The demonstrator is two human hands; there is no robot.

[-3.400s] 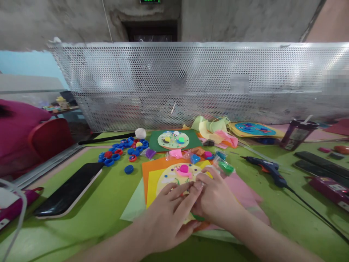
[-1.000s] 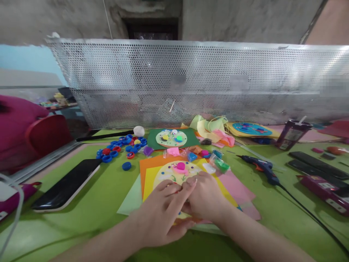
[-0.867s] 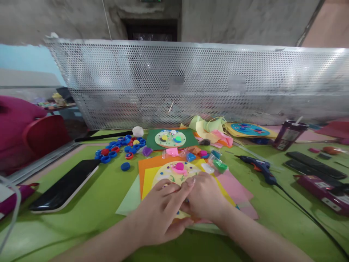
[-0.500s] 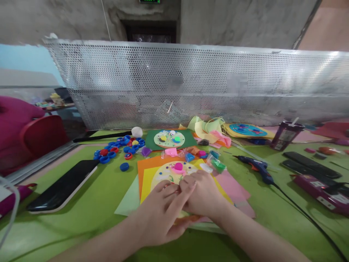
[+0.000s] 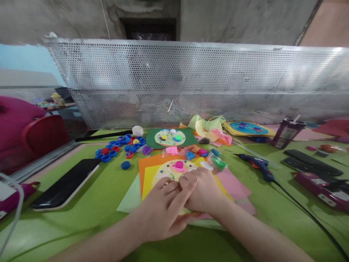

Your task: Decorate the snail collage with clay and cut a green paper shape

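Note:
My left hand (image 5: 166,209) and my right hand (image 5: 200,187) meet over a round cream disc (image 5: 158,178) in the middle of the table. The left fingers are bent against the right hand, with one finger lying across it and the thumb lower down. My right hand is closed, its knuckles up. Whatever lies between the fingertips is hidden. Pink clay (image 5: 179,165), small dots and thin green marks decorate the part of the disc that shows. Beneath it are yellow paper (image 5: 147,181), orange paper (image 5: 143,163) and pink paper (image 5: 236,185).
Behind the disc lie clay packets (image 5: 190,155) and a decorated disc on green card (image 5: 151,140). Blue bottle caps (image 5: 105,158) and a phone (image 5: 67,183) are at left. A glue gun (image 5: 257,165), its cord, a cup (image 5: 287,134) and a purple box (image 5: 323,189) are at right.
Both hands keep nearly the same pose over the disc. The whole view has shifted very slightly.

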